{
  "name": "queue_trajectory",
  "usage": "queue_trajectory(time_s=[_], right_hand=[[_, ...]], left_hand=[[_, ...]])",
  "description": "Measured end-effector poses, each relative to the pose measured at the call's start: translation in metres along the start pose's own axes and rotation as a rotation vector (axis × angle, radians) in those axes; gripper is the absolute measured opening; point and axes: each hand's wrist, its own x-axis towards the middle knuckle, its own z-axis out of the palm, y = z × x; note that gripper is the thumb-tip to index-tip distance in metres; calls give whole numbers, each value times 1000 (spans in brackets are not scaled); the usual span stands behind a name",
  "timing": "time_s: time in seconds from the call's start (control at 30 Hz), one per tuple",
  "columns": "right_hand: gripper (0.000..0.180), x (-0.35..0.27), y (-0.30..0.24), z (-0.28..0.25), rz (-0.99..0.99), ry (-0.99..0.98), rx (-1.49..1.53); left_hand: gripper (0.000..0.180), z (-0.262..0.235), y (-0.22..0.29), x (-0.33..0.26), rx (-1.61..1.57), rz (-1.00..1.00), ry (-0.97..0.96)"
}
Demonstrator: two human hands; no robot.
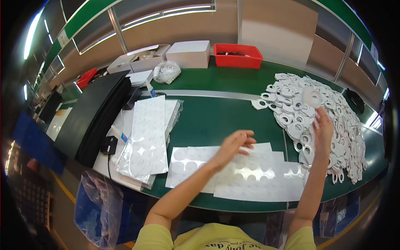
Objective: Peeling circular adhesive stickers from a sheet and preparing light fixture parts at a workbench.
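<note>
My left hand (234, 146) hovers over overlapping white sheets (258, 183) marked with rows of round shapes, its fingers loosely bent and apart. I see nothing in it. At the right, my right hand (323, 130) reaches over a large heap of white ring-shaped pieces (341, 125), each with a round hole and a tab. Its fingers look apart. Just beyond the fingertips is one blurred white ring-shaped piece (311, 98); whether they still touch it is unclear.
Left of the sheets lie a stack of white sheets (148, 137) in clear plastic, a small bottle (151, 89) and a black case (93, 121). White boxes (188, 54) and a red bin (237, 56) line the back. A blue, plastic-lined bin (98, 212) stands below the front edge.
</note>
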Motion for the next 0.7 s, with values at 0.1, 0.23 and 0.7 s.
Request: queue_trajectory(time_s=[0.1,0.23,0.7], right_hand=[[36,-74,-6,-13,-163,188,-146],[24,-133,-25,-55,-440,-214,-714],[55,-299,15,-45,-522,-777,-1126]], left_hand=[[42,-29,25,-59,232,-60,115],[41,-29,46,-103,298,38,322],[63,72,-21,-220,1038,-43,781]])
